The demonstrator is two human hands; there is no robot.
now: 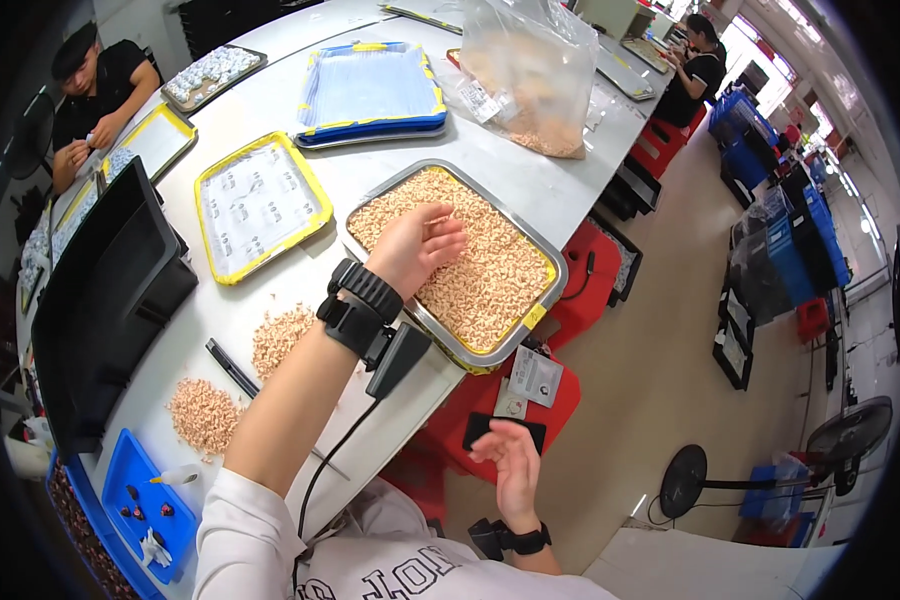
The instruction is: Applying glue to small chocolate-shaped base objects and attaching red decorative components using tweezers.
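Note:
My left hand (420, 248) is just over a metal tray (560, 272) filled with small pale tan pieces (490, 250). Its fingers are loosely bent and apart, and I see nothing held in them; whether they touch the pieces I cannot tell. My right hand (511, 468) hangs off the table's edge in front of my body, fingers spread and holding nothing. Behind it lies a dark flat phone-like object (503, 432) on a red stool (560, 395). Two heaps of the same tan pieces, one a loose pile (204, 415), lie beside my left forearm, with a black-handled tool (232, 367) between them.
A yellow-edged tray (260, 205) stands left of the filled one, with stacked blue trays (370, 90) beyond. A clear bag (530, 85) sits at the far edge. Left are a black bin (105, 300) and a blue tray (145, 500). Two people work further off.

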